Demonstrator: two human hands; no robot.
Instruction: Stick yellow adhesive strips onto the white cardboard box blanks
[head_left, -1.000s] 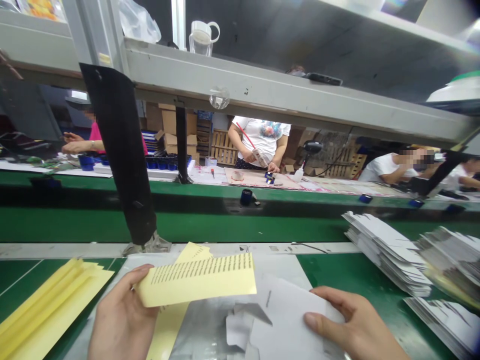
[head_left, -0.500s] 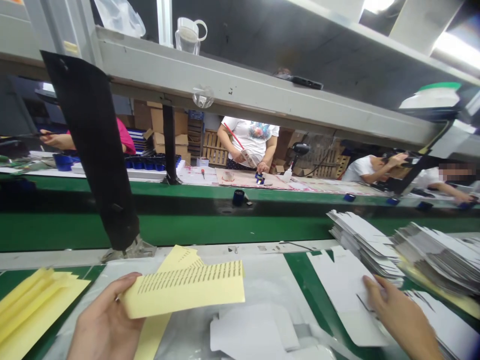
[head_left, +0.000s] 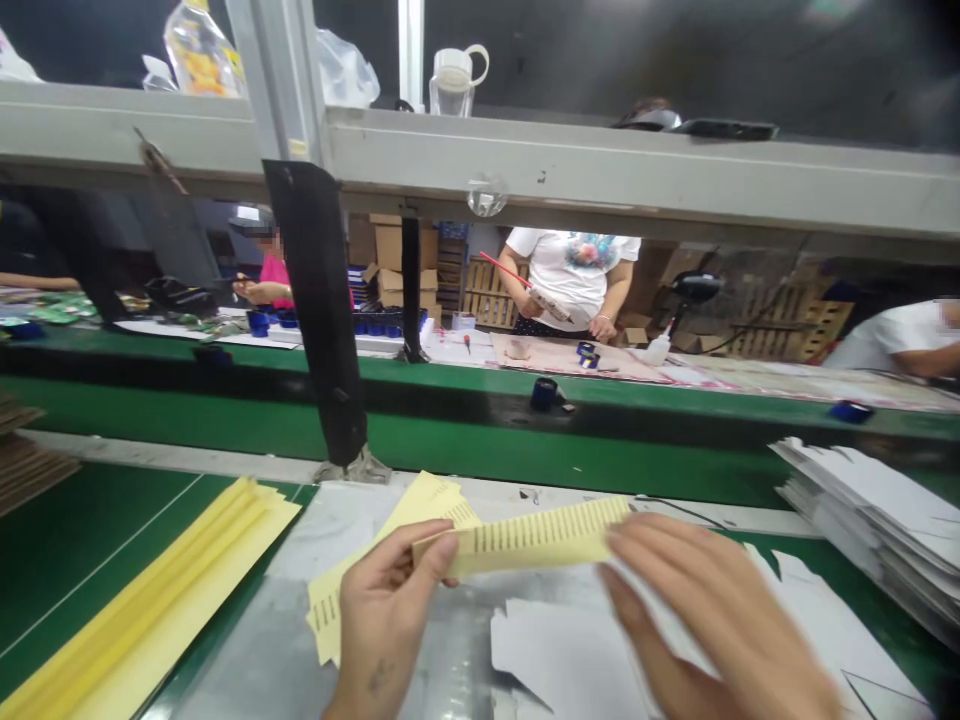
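A printed yellow sheet [head_left: 536,540] is pinched at its left end between the thumb and fingers of my left hand [head_left: 405,590]. At its right end is my right hand [head_left: 705,610], blurred, with the fingertips on the sheet's edge and the thumb held apart below. More printed yellow paper [head_left: 330,600] lies behind and beside my left hand on the grey work surface [head_left: 255,640]. Below the held sheet lies a flat white carton [head_left: 562,640]. Another white carton [head_left: 817,600] is partly hidden behind my right hand.
Folded yellow sheets [head_left: 172,590] lie at the left, a stack of white cartons [head_left: 885,520] at the right. A black-wrapped post [head_left: 319,310] stands behind my left hand. Blue parts [head_left: 544,393] sit on the green belt [head_left: 465,440]. Across it, a person [head_left: 574,275] holds a red-ended tool.
My right hand has left the white carton at the right and come to the yellow sheet's right end. My left hand still holds the sheet. The view has turned left.
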